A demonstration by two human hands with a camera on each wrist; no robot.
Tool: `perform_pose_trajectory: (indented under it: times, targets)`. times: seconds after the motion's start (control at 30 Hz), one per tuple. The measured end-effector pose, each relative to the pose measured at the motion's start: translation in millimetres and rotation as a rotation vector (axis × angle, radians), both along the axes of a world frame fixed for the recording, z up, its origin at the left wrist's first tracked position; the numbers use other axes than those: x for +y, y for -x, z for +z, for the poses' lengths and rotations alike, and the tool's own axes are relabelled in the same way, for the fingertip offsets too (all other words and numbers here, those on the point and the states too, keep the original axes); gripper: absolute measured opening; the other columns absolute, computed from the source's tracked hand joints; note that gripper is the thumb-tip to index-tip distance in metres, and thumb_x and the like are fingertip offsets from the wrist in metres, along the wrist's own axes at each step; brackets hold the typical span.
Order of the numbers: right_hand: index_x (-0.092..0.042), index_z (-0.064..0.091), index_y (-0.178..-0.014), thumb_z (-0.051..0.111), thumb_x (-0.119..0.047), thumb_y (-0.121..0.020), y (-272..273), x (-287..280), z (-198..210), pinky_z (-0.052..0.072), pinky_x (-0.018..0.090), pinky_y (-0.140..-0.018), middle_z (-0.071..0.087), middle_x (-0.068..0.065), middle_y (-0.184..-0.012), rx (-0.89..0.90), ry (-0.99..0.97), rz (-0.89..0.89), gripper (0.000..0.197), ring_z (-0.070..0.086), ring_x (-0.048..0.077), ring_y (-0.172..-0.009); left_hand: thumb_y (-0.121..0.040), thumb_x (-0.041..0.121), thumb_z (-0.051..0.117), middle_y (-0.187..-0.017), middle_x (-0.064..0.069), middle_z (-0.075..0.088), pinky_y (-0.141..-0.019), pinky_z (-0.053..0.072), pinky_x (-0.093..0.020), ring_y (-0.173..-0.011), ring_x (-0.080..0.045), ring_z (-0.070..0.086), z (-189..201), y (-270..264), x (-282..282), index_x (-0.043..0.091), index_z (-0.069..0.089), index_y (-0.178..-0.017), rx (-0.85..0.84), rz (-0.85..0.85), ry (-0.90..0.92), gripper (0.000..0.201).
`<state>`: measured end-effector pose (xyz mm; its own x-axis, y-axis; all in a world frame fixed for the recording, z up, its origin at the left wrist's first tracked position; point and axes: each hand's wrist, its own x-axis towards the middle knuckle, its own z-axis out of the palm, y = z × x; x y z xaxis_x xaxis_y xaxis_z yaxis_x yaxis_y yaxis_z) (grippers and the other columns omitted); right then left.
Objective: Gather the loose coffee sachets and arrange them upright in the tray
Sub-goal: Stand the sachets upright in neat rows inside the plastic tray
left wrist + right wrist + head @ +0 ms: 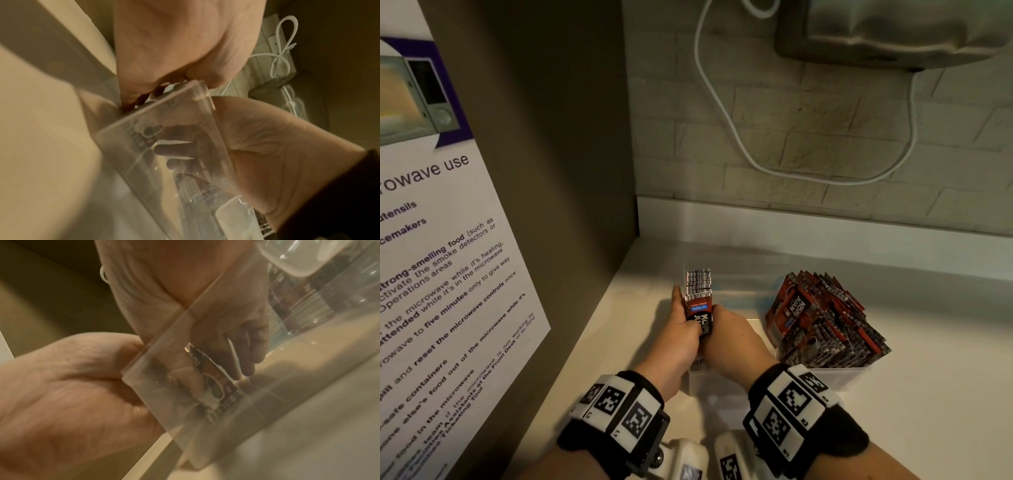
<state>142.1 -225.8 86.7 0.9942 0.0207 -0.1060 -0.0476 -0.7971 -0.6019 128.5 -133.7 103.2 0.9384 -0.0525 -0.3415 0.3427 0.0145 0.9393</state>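
A stack of red-and-black coffee sachets [698, 291] stands upright at the left end of a clear tray [839, 375]. My left hand [690, 323] grips the stack from the left, and my right hand [717, 318] grips it from the right, both reaching down inside the tray. A larger bunch of sachets [825, 318] leans at the tray's right end. In the left wrist view a sachet [147, 134] shows through the tray wall [127, 128]. The right wrist view shows the sachet [216, 384] behind the clear wall [164, 410], with my fingers [248, 345] beside it.
The tray sits on a white counter [928, 394] in a corner. A brown side panel with a microwave notice [448, 274] rises close on the left. Behind is a brick wall with a hanging white cable [722, 113] and a grey appliance [893, 31] above.
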Motion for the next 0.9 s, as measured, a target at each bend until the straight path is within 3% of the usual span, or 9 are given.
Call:
perform_pose_trajectory:
  times: [0.17, 0.33, 0.4, 0.47, 0.57, 0.67, 0.77, 0.83, 0.9]
  targets:
    - [-0.017, 0.057, -0.107, 0.067, -0.025, -0.076, 2, 0, 1, 0.054, 0.037, -0.083, 0.067, 0.002, -0.1, 0.005, -0.01, -0.016, 0.033, 0.064, 0.022, -0.091, -0.093, -0.009, 0.031, -0.138, -0.01, 0.051, -0.093, 0.048, -0.045, -0.118, -0.03, 0.053, -2, -1, 1, 0.038, 0.016, -0.152, 0.001, 0.004, -0.017, 0.077]
    - [-0.014, 0.057, -0.104, 0.07, -0.027, -0.075, 5, -2, 7, 0.053, 0.032, -0.077, 0.067, 0.005, -0.101, -0.008, -0.014, -0.039, 0.034, 0.064, 0.023, -0.091, -0.092, -0.01, 0.033, -0.131, -0.01, 0.056, -0.063, 0.05, -0.03, -0.095, -0.021, 0.057, 0, 1, 1, 0.036, 0.018, -0.152, 0.007, -0.003, 0.048, 0.077]
    - [-0.014, 0.052, -0.1, 0.073, -0.028, -0.074, 7, -3, 12, 0.049, 0.029, -0.071, 0.066, 0.006, -0.103, -0.006, 0.001, -0.045, 0.035, 0.063, 0.023, -0.093, -0.09, -0.011, 0.034, -0.119, -0.005, 0.06, -0.06, 0.048, -0.029, -0.091, -0.02, 0.058, 2, 3, 4, 0.037, 0.02, -0.152, -0.005, 0.004, 0.093, 0.079]
    - [-0.013, 0.052, -0.107, 0.076, -0.026, -0.073, 10, -4, 22, 0.049, 0.028, -0.072, 0.064, 0.006, -0.108, 0.004, -0.001, -0.046, 0.044, 0.061, 0.021, -0.094, -0.091, -0.01, 0.037, -0.114, 0.002, 0.058, -0.063, 0.044, -0.027, -0.091, -0.015, 0.057, 6, 6, 8, 0.034, 0.018, -0.153, -0.035, 0.025, 0.134, 0.079]
    - [-0.009, 0.047, -0.128, 0.078, -0.022, -0.072, 20, -11, 45, 0.054, 0.032, -0.082, 0.061, 0.007, -0.119, -0.035, -0.053, -0.046, 0.065, 0.059, 0.019, -0.098, -0.094, 0.001, 0.044, -0.126, 0.009, 0.043, -0.062, 0.036, -0.017, -0.086, 0.002, 0.049, 14, 10, 12, 0.031, 0.022, -0.152, -0.146, 0.099, 0.113, 0.069]
    - [-0.012, 0.046, -0.136, 0.075, -0.023, -0.077, 34, -29, 75, 0.051, 0.031, -0.091, 0.062, 0.005, -0.121, -0.188, -0.162, -0.058, 0.067, 0.059, 0.018, -0.105, -0.08, 0.03, 0.056, -0.139, 0.011, 0.039, -0.084, 0.033, -0.012, -0.117, -0.004, 0.044, 23, 18, 14, 0.036, 0.037, -0.137, -0.47, 0.218, -0.101, 0.061]
    - [-0.017, 0.056, -0.124, 0.071, -0.016, -0.081, 42, -61, 102, 0.052, 0.038, -0.091, 0.066, 0.003, -0.108, -0.355, -0.326, -0.162, 0.046, 0.063, 0.017, -0.098, -0.066, 0.044, 0.055, -0.131, 0.015, 0.038, -0.101, 0.028, -0.014, -0.126, -0.002, 0.036, 32, 36, 0, 0.043, 0.036, -0.129, -0.774, 0.105, -0.27, 0.065]
    - [-0.017, 0.06, -0.116, 0.07, -0.014, -0.082, 42, -86, 111, 0.053, 0.038, -0.088, 0.068, 0.004, -0.105, -0.381, -0.376, -0.245, 0.036, 0.065, 0.017, -0.096, -0.07, 0.038, 0.064, -0.139, 0.014, 0.033, -0.11, 0.029, -0.028, -0.133, -0.005, 0.031, 37, 42, -17, 0.044, 0.031, -0.135, -0.727, -0.113, -0.234, 0.073]
    - [-0.018, 0.06, -0.116, 0.07, -0.018, -0.082, 37, -108, 113, 0.053, 0.041, -0.088, 0.067, 0.003, -0.109, -0.376, -0.307, -0.295, 0.035, 0.064, 0.019, -0.099, -0.075, 0.031, 0.072, -0.151, 0.014, 0.019, -0.114, 0.022, -0.036, -0.141, -0.011, 0.019, 40, 38, -36, 0.04, 0.017, -0.148, -0.531, -0.354, -0.265, 0.091]
